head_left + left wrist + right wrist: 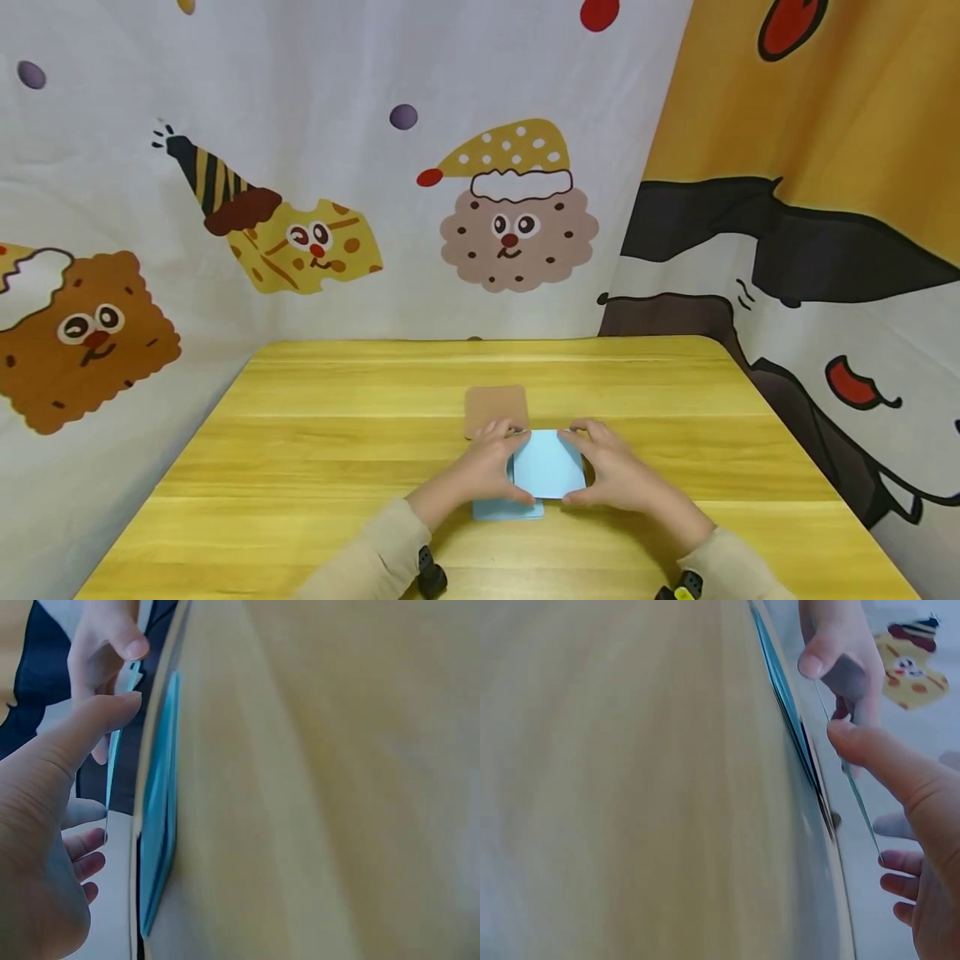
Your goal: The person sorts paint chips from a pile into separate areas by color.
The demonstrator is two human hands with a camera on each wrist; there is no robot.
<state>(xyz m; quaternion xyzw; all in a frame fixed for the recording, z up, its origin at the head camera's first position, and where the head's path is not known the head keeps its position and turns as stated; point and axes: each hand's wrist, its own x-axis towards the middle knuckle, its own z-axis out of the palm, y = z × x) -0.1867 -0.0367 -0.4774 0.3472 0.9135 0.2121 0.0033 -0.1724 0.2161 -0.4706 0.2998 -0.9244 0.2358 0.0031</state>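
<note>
A thin light-blue square card [549,464] is held up just above the table, seen nearly edge-on in both wrist views. My left hand [489,468] grips its left side, with the thumb at the near edge and fingertips at the far edge. On the opposite side my right hand [621,473] holds it the same way. Below and slightly left of it lies a low stack of similar blue cards [159,810], partly hidden in the head view by the held card and left hand. A brown square with rounded corners [495,407] lies behind the left hand.
A wood-grain table [315,450] carries the cards, its far edge close to a hanging cloth [337,108] printed with cartoon figures. Dark devices [431,573] are strapped at both wrists, over beige sleeves.
</note>
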